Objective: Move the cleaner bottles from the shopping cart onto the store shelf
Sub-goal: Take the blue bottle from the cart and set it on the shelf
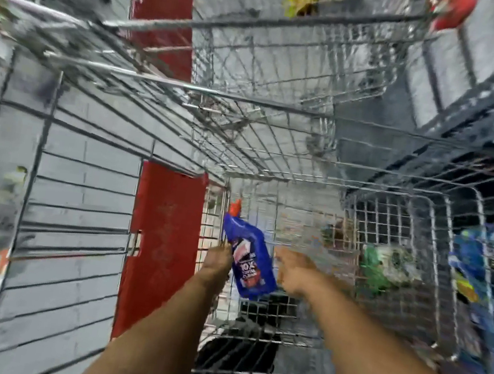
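- The blue cleaner bottle (249, 256) stood between the two hands, raised above the wire floor of the shopping cart (382, 305), near the cart's left wall.
- Its long axis ran close to upright, tilted so that the red cap (235, 207) leaned up and to the left and the base pointed down toward the right. The label faced the camera.
- The left hand (217, 263) was closed on the bottle's left edge at mid-body; the fingers wrapped behind it and were hidden from view.
- The right hand (296, 274) was spread wide, palm down, just beside the bottle's right edge. Motion blur prevented a ruling on whether it touched the bottle.
- The left hand was therefore the nearer and the load-bearing one.
- Other packaged goods, green and white (385, 267), lay in the cart toward its right wall, well apart from the bottle.
- Blue products (469, 264) showed beyond the cart's right wall; the store shelf probably lay on that side, though blur left this uncertain.
- Judgement: the transfer would call for lifting the bottle clear of the cart rim and carrying it to the right, cap uppermost.
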Available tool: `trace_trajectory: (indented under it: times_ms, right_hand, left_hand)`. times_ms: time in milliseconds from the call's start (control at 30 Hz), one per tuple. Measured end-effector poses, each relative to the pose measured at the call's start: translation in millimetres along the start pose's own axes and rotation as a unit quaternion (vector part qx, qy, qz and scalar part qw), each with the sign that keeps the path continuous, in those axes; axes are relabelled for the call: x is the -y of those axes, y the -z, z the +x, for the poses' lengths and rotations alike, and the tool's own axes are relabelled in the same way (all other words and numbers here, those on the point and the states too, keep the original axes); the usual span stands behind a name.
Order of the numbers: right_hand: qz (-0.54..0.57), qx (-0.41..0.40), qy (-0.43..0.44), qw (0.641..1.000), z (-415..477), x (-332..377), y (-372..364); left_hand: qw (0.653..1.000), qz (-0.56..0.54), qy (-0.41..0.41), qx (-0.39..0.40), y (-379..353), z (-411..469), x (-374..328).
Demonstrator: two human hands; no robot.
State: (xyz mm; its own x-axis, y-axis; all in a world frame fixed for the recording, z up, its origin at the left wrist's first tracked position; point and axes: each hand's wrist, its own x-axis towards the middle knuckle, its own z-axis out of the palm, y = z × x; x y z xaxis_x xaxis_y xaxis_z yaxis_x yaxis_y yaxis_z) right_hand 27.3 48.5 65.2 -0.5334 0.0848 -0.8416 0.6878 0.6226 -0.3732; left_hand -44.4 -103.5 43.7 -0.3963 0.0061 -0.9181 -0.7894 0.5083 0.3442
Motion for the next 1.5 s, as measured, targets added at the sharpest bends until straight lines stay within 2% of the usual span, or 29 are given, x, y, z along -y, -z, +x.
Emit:
trace_trajectory:
  times_ms: [100, 167, 333, 467, 533, 633, 800, 900, 967, 1133, 1233, 1333, 1500]
  right_hand:
    - [0.037, 0.032, -0.026, 0.998, 25.7, -3.3, -26.4]
    - [0.082, 0.04, -0.05, 0.995, 37.2, -6.6, -38.6]
    - [0.122, 0.002, -0.063, 0.99, 32.7, -28.8, -46.6]
    - [0.222, -0.059, -0.072, 0.971, 15.9, -51.1, -38.7]
    - [0.258, -0.095, -0.082, 0.958, 7.3, -59.5, -29.5]
    - [0.245, -0.171, -0.081, 0.951, -22.0, -67.6, -6.4]
    - [0.277, -0.256, -0.037, 0.925, -88.0, -82.1, 26.9]
    - [0.315, -0.327, -0.009, 0.891, -139.3, -88.3, 49.7]
    - [0.331, -0.398, 0.005, 0.855, -176.1, -92.7, 65.2]
    - [0.344, -0.596, 0.049, 0.724, -265.6, -104.1, 107.0]
    - [0.335, -0.676, 0.041, 0.655, -304.7, -119.7, 123.4]
    - [0.321, -0.7, 0.0, 0.638, -324.1, -138.2, 132.9]
    - [0.314, -0.709, -0.048, 0.63, -326.9, -154.7, 134.9]
  left_hand:
    - [0.996, -0.087, -0.002, -0.024, -4.2, 15.9, 4.7]
    - [0.997, -0.078, 0.004, -0.015, -3.7, 25.0, 8.7]
    - [0.997, -0.049, 0.011, 0.056, -7.5, 26.5, 2.4]
    - [0.994, -0.054, -0.002, 0.096, -37.3, 4.1, -14.8]
    - [0.991, -0.078, -0.026, 0.103, -52.8, -10.9, -20.1]
    - [0.982, -0.129, -0.079, 0.112, -78.2, -41.3, -32.0]
    - [0.956, -0.103, -0.212, 0.173, -100.8, -112.5, -61.1]
    - [0.926, -0.105, -0.287, 0.22, -110.8, -157.6, -75.5]
    - [0.89, -0.086, -0.367, 0.255, -123.6, -195.4, -90.0]
    - [0.778, -0.048, -0.511, 0.363, -173.3, -292.1, -137.0]
    - [0.733, -0.016, -0.537, 0.418, -213.1, -332.1, -151.2]
    - [0.719, 0.006, -0.533, 0.447, -250.1, -348.2, -154.5]
    - [0.728, 0.042, -0.518, 0.447, -283.9, -346.6, -153.8]
